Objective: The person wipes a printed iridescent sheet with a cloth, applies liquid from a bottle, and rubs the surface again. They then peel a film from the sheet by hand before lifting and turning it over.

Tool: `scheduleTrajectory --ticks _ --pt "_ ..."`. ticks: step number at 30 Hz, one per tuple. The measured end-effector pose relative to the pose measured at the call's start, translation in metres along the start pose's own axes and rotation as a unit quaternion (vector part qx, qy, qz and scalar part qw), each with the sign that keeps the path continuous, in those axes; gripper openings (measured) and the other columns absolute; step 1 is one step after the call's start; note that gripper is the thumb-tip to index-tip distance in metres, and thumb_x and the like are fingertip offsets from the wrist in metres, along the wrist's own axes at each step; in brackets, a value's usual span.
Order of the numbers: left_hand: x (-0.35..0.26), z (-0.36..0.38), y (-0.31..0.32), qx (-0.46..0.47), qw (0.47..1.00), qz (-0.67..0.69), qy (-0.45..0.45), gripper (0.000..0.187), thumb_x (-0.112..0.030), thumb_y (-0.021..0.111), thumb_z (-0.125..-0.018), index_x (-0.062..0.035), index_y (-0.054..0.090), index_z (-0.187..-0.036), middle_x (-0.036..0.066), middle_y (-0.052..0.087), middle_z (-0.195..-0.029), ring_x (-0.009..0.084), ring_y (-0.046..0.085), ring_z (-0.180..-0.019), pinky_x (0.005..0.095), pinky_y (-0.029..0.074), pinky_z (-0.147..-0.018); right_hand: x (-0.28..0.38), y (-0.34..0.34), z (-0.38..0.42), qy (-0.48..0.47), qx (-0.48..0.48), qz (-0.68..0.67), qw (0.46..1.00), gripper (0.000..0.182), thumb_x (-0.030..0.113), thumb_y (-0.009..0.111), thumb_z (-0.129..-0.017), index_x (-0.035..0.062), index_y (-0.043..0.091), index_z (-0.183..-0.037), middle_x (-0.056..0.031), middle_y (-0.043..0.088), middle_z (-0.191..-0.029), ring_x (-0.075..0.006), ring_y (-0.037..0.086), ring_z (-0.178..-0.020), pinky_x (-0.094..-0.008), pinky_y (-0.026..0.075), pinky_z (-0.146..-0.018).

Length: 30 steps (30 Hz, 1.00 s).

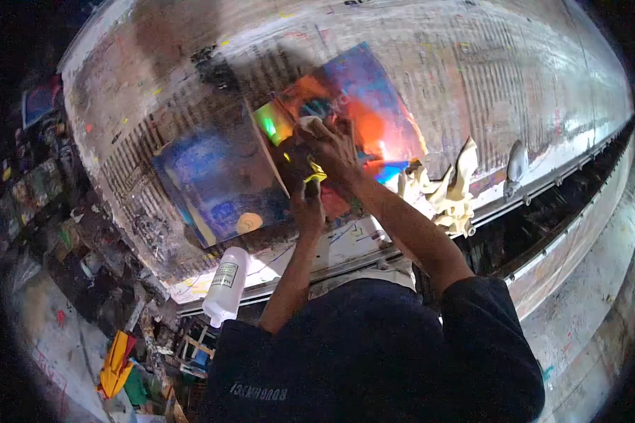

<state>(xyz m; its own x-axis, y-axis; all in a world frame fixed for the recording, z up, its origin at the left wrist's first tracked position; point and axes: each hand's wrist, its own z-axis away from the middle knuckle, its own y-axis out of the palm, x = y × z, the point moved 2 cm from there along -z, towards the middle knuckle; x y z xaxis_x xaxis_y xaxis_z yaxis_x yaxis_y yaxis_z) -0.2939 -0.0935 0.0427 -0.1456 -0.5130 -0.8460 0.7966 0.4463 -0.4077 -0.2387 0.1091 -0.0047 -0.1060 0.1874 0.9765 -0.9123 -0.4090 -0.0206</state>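
Note:
Near the middle of the view, my right hand (337, 155) is closed on a small whitish wad (308, 124), pressed against a dark, glossy surface with green and orange reflections. Just below it, my left hand (307, 209) has its fingers together at a crinkled, shiny yellow piece (317, 170). Both hands are over a colourful sheet (374, 92) with blue, orange and red areas. To the left lies a blue-purple sheet (222, 183) with a round tan spot near its lower edge. The surface directly beneath my fingers is partly hidden.
A white labelled bottle (226, 285) lies at the table's near edge. Crumpled cream gloves (453, 194) lie right of my right forearm, with a grey object (517, 163) farther right. The stained table (543, 77) curves across the view. Yellow and red material (116, 363) lies lower left.

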Motion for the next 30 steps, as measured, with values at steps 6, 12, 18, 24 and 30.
scheduleTrajectory --ticks 6,12,18,24,30 --pt "-0.028 -0.007 -0.009 -0.041 0.999 0.013 0.006 0.046 -0.04 0.055 -0.098 0.0053 0.061 -0.103 0.022 0.065 -0.089 0.0306 0.062 -0.085 0.0416 0.046 -0.078 0.089 -0.087 0.015 -0.176 -0.161 0.646 0.725 0.042 0.014 0.06 -0.083 0.0117 0.059 -0.125 -0.008 0.063 -0.104 -0.0269 0.06 -0.097 -0.0517 0.039 -0.08" --pt "-0.046 -0.008 -0.005 -0.052 0.997 0.039 0.031 0.04 -0.037 0.056 -0.099 0.002 0.058 -0.091 0.017 0.058 -0.074 0.0251 0.056 -0.069 0.0392 0.044 -0.065 0.092 -0.079 0.09 -0.134 -0.143 0.58 0.791 0.03 0.014 0.062 -0.081 0.0206 0.063 -0.11 -0.0032 0.058 -0.095 -0.0228 0.058 -0.088 -0.0488 0.036 -0.08" --pt "-0.051 -0.009 -0.012 -0.018 1.0 -0.012 0.019 0.041 -0.037 0.056 -0.099 0.0036 0.058 -0.095 0.015 0.06 -0.078 0.023 0.058 -0.073 0.039 0.046 -0.071 0.087 -0.109 0.105 -0.135 -0.226 0.598 0.757 0.038 0.021 0.067 -0.079 0.0212 0.063 -0.117 -0.0004 0.062 -0.105 -0.0201 0.059 -0.093 -0.0477 0.037 -0.077" --pt "-0.034 -0.002 -0.007 -0.001 0.999 0.038 -0.031 0.045 -0.036 0.055 -0.1 0.0061 0.058 -0.114 0.016 0.063 -0.108 0.0239 0.059 -0.1 0.0376 0.047 -0.088 0.075 -0.125 0.058 -0.177 -0.111 0.636 0.743 0.029 0.023 0.067 -0.079 0.0174 0.064 -0.107 -0.0049 0.058 -0.101 -0.0221 0.057 -0.099 -0.0503 0.035 -0.083" --pt "-0.052 -0.008 -0.008 0.015 0.997 0.08 0.015 0.042 -0.032 0.057 -0.099 0.0067 0.057 -0.115 0.016 0.061 -0.108 0.0206 0.058 -0.101 0.0331 0.046 -0.089 0.06 -0.115 0.124 -0.093 -0.221 0.603 0.76 0.029 0.022 0.066 -0.08 0.0168 0.064 -0.108 -0.0031 0.058 -0.099 -0.0204 0.058 -0.098 -0.0527 0.034 -0.086"
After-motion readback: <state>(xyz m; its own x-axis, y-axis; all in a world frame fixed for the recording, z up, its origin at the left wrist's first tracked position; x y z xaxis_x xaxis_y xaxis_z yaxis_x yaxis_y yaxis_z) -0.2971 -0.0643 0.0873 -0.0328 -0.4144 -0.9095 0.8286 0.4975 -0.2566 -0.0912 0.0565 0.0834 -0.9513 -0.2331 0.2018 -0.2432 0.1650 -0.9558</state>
